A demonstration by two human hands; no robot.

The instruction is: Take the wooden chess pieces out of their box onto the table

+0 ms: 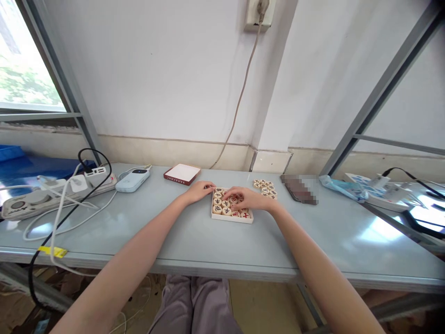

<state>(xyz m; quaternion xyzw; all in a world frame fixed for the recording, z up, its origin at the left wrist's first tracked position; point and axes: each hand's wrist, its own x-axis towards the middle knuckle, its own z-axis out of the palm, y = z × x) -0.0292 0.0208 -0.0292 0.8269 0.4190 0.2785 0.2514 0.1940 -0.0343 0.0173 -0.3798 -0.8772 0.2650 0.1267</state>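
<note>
A shallow white box (231,218) on the table holds rows of round wooden Chinese chess pieces (226,210) marked in black and red characters. My left hand (200,191) is at the box's far left corner, fingers closed against its rim. Over the pieces on the box's right side reaches my right hand (253,198), its thumb and fingers curved down and apart. Its fingertips touch or nearly touch the pieces and hide some of them. More loose pieces (264,186) lie flat on the table just beyond my right hand.
A white-faced box lid (182,172) with dark red sides lies back left. Farther left are a pale blue power bank (133,180) and a power strip (59,192) with cables. A phone (301,189), a plastic bag (342,188) and a white tray (378,192) are right.
</note>
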